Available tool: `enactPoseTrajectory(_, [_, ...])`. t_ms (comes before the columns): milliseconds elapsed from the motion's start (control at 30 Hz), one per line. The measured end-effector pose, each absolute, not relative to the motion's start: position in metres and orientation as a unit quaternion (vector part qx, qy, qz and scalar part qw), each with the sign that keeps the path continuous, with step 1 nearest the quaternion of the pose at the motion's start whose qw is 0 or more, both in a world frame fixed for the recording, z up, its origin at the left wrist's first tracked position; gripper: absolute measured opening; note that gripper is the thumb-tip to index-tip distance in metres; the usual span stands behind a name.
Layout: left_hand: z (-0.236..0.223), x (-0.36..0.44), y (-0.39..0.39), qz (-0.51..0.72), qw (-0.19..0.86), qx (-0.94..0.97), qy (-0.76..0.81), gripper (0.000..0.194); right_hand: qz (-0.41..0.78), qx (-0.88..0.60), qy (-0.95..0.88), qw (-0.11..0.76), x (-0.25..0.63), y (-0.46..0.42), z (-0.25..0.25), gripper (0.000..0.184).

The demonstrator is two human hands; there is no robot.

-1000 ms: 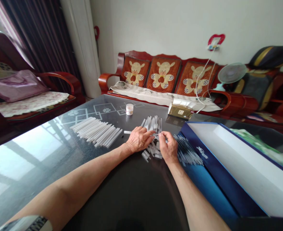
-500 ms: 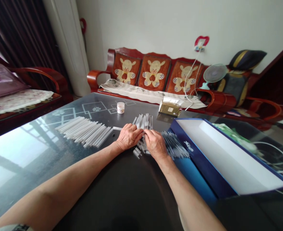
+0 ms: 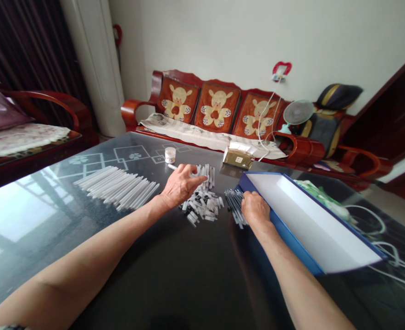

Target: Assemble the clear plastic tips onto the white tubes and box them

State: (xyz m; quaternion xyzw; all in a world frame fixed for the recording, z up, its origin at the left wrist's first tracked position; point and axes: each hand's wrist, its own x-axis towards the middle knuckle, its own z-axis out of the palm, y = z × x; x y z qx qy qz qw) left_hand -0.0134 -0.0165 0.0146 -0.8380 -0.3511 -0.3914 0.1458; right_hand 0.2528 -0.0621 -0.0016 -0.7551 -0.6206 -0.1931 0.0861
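Note:
My left hand is above the table with fingers curled round a white pen barrel, whose end sticks out past the knuckles; the thumb points right. Below and beside it lies a heap of short clear-white pen caps with small black bits among them. Behind the heap is a bunch of translucent pen parts. On the right, my right hand rests with bent fingers against a pile of thin dark-tipped pen refills; its fingertips are hidden. A row of white pen barrels spreads out to the left.
Beside my right forearm stands an open blue box with a white inside. Farther back on the dark glossy table are a small white jar and a tissue pack. White cables lie at the right edge.
My hands were together over the cap heap and have parted. The right one moved right to the refill pile; the left lifted slightly with the barrel. The blue box shifted a little, and the view turned right.

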Motion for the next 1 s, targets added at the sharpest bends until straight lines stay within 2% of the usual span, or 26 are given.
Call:
enactPoseTrajectory(100, [0.026, -0.017, -0.018, -0.466, 0.099, -0.812, -0.335, 0.026, -0.171, -0.76, -0.62, 0.097, 0.252, -0.062, -0.002, 0.017])
enactPoseTrajectory(167, [0.03, -0.018, -0.018, -0.53, 0.053, -0.781, -0.327, 0.024, -0.168, -0.747, -0.629, 0.137, 0.249, -0.063, -0.001, 0.015])
enactPoseTrajectory(300, [0.029, -0.014, -0.015, -0.622, -0.077, -0.7, -0.343, 0.018, -0.106, -0.657, -0.668, 0.333, 0.232, -0.061, -0.002, 0.021])
enactPoseTrajectory(367, [0.025, -0.009, -0.013, -0.651, -0.184, -0.658, -0.33, 0.021, 0.012, -0.619, -0.639, 0.457, 0.217, -0.057, -0.004, 0.024])
enactPoseTrajectory(433, [0.02, -0.002, -0.012, -0.658, -0.302, -0.616, -0.31, 0.026, 0.178, -0.605, -0.548, 0.55, 0.201, -0.052, -0.008, 0.03])
enactPoseTrajectory(500, [0.015, 0.004, -0.012, -0.646, -0.386, -0.586, -0.299, 0.029, 0.311, -0.584, -0.453, 0.598, 0.189, -0.049, -0.011, 0.036])
enactPoseTrajectory(567, [0.009, 0.008, -0.012, -0.623, -0.417, -0.589, -0.302, 0.029, 0.387, -0.555, -0.386, 0.627, 0.182, -0.048, -0.014, 0.036])
enactPoseTrajectory(633, [0.004, 0.007, -0.013, -0.59, -0.374, -0.64, -0.32, 0.025, 0.424, -0.524, -0.343, 0.654, 0.181, -0.049, -0.016, 0.034])
enactPoseTrajectory(667, [0.003, 0.005, -0.014, -0.566, -0.321, -0.684, -0.331, 0.021, 0.433, -0.509, -0.329, 0.668, 0.182, -0.049, -0.016, 0.033])
enactPoseTrajectory(800, [0.007, -0.002, -0.022, -0.391, -0.003, -0.852, -0.348, 0.021, 0.435, -0.471, -0.318, 0.698, 0.182, -0.05, -0.018, 0.035])
enactPoseTrajectory(867, [0.013, -0.001, -0.028, -0.306, 0.097, -0.878, -0.356, 0.023, 0.433, -0.469, -0.33, 0.695, 0.177, -0.051, -0.018, 0.035])
enactPoseTrajectory(933, [0.017, 0.002, -0.033, -0.257, 0.131, -0.883, -0.37, 0.025, 0.433, -0.469, -0.35, 0.686, 0.169, -0.053, -0.018, 0.035])
enactPoseTrajectory(1000, [0.017, 0.005, -0.036, -0.23, 0.118, -0.89, -0.375, 0.028, 0.442, -0.459, -0.375, 0.673, 0.162, -0.056, -0.017, 0.034])
